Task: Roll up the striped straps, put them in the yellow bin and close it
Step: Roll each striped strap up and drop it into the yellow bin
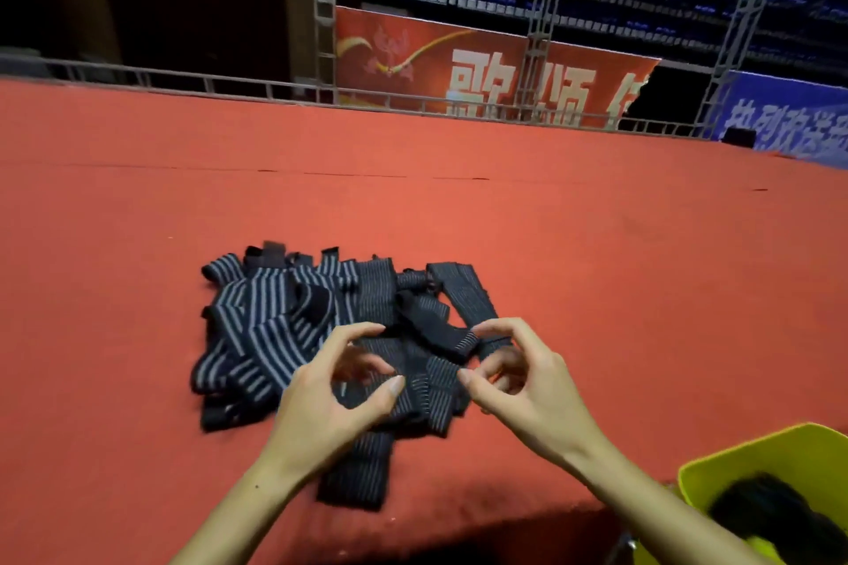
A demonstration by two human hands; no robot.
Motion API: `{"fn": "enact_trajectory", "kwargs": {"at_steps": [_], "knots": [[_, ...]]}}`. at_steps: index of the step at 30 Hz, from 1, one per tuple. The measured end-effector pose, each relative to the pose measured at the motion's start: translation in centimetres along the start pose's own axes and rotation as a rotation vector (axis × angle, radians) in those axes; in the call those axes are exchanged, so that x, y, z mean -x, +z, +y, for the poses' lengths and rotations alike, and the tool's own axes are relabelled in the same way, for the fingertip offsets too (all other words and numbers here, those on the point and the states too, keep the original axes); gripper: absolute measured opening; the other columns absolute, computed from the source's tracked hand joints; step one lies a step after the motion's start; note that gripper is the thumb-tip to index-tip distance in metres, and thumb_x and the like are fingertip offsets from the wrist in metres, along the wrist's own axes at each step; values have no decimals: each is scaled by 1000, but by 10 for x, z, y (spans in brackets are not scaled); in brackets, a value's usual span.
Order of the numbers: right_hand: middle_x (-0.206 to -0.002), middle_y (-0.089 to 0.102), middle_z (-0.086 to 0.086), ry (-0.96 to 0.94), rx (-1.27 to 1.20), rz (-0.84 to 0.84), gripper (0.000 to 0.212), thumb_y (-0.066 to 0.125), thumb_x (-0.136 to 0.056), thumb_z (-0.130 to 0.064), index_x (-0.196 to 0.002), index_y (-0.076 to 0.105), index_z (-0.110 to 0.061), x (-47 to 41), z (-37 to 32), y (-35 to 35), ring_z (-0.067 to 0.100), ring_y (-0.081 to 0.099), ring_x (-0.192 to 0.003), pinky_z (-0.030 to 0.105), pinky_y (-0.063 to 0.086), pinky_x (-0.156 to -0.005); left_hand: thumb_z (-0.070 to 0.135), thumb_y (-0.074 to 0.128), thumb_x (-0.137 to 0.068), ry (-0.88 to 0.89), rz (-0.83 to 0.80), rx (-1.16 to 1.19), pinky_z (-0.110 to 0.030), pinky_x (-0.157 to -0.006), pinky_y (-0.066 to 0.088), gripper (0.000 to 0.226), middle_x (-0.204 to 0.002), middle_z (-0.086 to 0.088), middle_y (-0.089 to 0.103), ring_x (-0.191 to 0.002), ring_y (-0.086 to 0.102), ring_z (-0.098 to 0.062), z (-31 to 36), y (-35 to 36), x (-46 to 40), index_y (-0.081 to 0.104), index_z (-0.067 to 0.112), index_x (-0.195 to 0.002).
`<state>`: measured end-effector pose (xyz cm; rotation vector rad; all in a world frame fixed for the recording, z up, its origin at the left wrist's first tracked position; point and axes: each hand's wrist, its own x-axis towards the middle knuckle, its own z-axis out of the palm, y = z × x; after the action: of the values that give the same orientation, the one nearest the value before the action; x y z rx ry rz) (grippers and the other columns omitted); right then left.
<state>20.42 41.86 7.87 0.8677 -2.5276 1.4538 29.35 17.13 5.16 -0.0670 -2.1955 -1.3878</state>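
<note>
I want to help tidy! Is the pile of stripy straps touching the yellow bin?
Apart. Head view shows bare red carpet between straps and yellow bin.
</note>
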Motion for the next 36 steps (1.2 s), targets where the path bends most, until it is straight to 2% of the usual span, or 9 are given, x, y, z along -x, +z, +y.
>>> {"fn": "enact_trajectory", "kwargs": {"at_steps": [6,13,18,22,24,27,30,34,36], "knots": [[-83,79,-7,7,-58,-69,47,77,-81,-57,-121,56,-43,-44,2,68,10,69,-63,53,61,-76,58,77,-78,-98,113,-55,-46,-93,59,58,-102,8,80,-95,76,-17,-52,-57,-13,58,44,-131],[-86,78,-10,85,-46,-120,46,75,-81,-57,-121,55,-47,-89,43,111,9,68,-67,52,61,-79,52,86,-81,-204,93,-167,-46,-92,58,60,-106,16,78,-96,73,-11,-112,-53,-34,56,47,-133],[-89,78,-12,89,-94,-165,42,76,-84,-52,-121,56,-48,-110,59,138,7,68,-71,48,61,-83,49,85,-83,-156,178,-457,-38,-90,57,61,-109,30,71,-108,65,1,-151,-54,-65,53,50,-134],[-93,78,-8,61,-141,-194,38,78,-93,-36,-125,57,-42,-121,58,152,5,68,-74,40,61,-82,53,82,-83,-129,178,-768,-42,-96,47,73,-124,21,68,-117,59,-16,-176,-57,-112,48,41,-147],[-93,78,-6,37,-171,-200,38,77,-94,-35,-125,57,-42,-124,57,158,4,66,-73,32,59,-77,58,78,-85,-178,145,-826,-43,-98,44,76,-124,19,69,-117,59,-17,-184,-55,-133,43,41,-151],[-94,77,-6,34,-207,-215,37,76,-94,-36,-125,57,-45,-127,54,163,6,67,-74,26,56,-76,55,72,-94,-230,110,-862,-41,-98,42,72,-115,18,69,-113,63,-13,-194,-49,-152,36,42,-155],[-96,77,-5,38,-215,-230,36,74,-95,-39,-125,57,-46,-130,53,165,7,68,-78,29,58,-80,46,72,-98,-294,112,-797,-41,-94,46,63,-101,19,66,-99,68,-10,-201,-52,-151,39,42,-151],[-99,76,-8,36,-195,-247,33,71,-98,-42,-126,54,-46,-136,52,173,4,67,-80,36,60,-85,30,77,-97,-269,164,-540,-38,-66,52,49,-81,11,62,-72,63,-6,-194,-67,-122,49,47,-134],[-104,74,-13,43,-190,-266,36,69,-100,-47,-131,51,-48,-138,47,183,4,69,-86,38,59,-90,22,81,-95,-209,215,-439,-34,-61,49,50,-75,11,62,-68,62,-9,-178,-71,-101,54,48,-128]]}}
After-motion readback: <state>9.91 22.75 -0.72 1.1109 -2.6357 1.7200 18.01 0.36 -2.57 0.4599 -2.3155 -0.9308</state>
